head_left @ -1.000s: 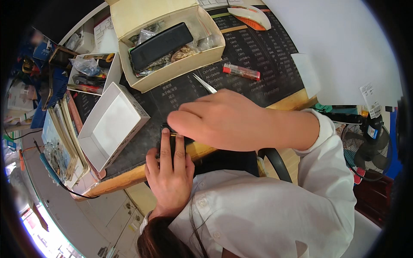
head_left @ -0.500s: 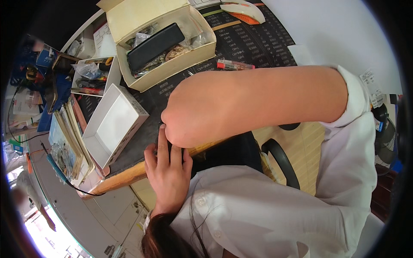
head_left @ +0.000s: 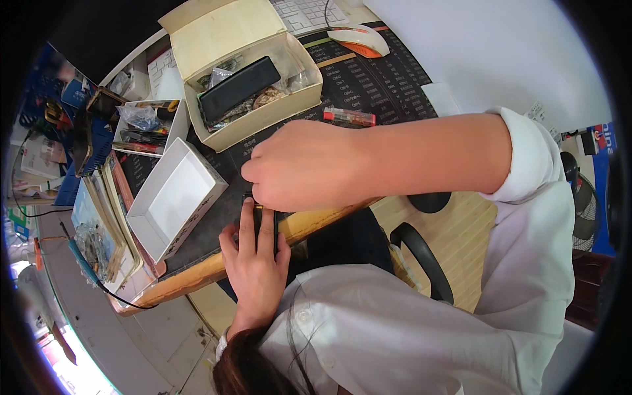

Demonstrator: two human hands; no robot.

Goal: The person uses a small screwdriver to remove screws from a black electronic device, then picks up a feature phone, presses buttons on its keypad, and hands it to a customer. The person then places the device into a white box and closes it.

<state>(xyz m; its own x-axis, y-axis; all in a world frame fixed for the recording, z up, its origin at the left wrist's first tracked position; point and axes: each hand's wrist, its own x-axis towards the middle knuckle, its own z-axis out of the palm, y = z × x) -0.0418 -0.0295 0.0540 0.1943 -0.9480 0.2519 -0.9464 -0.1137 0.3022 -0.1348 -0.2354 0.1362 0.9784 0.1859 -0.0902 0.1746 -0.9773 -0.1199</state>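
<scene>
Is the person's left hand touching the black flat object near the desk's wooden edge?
Touching. The head view shows the left hand with two extended fingers lying on the black flat object, visible between them.

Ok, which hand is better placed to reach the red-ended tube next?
Probably the right hand: it's nearer the red-ended tube, though its grip is hidden; the left hand rests on the dark object.

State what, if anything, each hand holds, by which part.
Left hand: fingers over the top of a dark object. Right hand: grip hidden, so I can't tell.
</scene>
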